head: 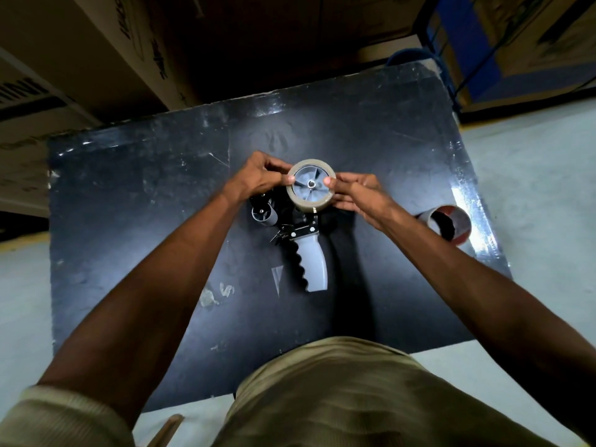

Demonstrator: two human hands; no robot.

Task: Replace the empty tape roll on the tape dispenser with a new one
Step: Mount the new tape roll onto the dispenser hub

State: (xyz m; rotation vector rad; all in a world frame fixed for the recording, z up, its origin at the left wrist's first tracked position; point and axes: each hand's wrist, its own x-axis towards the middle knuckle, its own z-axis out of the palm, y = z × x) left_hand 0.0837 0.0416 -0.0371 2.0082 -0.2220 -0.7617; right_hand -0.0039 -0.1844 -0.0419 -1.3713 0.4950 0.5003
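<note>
Both hands point(258, 179) point(358, 196) pinching new tape roll point(311, 188) on dispenser point(309, 253), empty core point(448, 225) right, table point(129, 221) otherwise bare

— What is that big dark thing in the middle?
— A black table point(135, 201). It is shiny and has lots of scratches and some whitish smudges point(213, 295) near the front.
— What is behind it?
— Brown cardboard boxes point(106, 50) with black print on them. They are stacked up at the back and on the left.
— And on the right?
— A blue rack point(464, 53) with more boxes. The floor point(532, 175) around the table is pale grey.
</note>
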